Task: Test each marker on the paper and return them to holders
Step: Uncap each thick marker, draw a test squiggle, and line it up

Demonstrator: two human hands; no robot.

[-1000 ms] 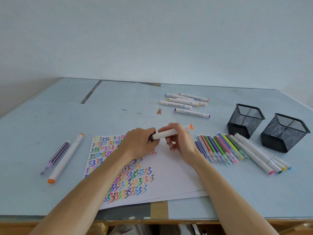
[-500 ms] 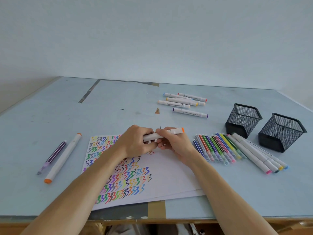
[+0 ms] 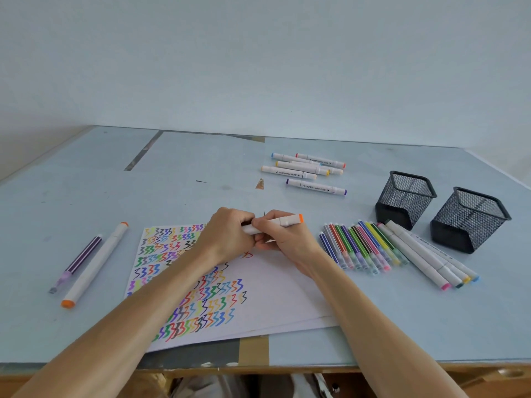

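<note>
Both hands meet over the top of the paper (image 3: 275,294), a white sheet covered with coloured zigzag strokes. My right hand (image 3: 283,238) grips the body of a white marker with an orange end (image 3: 288,220). My left hand (image 3: 230,235) is closed around the marker's left end, which is hidden in the fist. Two black mesh holders (image 3: 405,198) (image 3: 469,219) stand at the right with nothing visible inside. Thin coloured markers (image 3: 359,245) and thick white markers (image 3: 428,258) lie in a row beside them.
Several white markers (image 3: 309,170) lie at the back of the pale blue table (image 3: 86,196). A purple pen (image 3: 77,261) and a white orange-tipped marker (image 3: 94,264) lie at the left. The table's front edge (image 3: 402,364) is close to me.
The marker has dropped lower and the two hands have closed together on it; my left hand now covers its left end.
</note>
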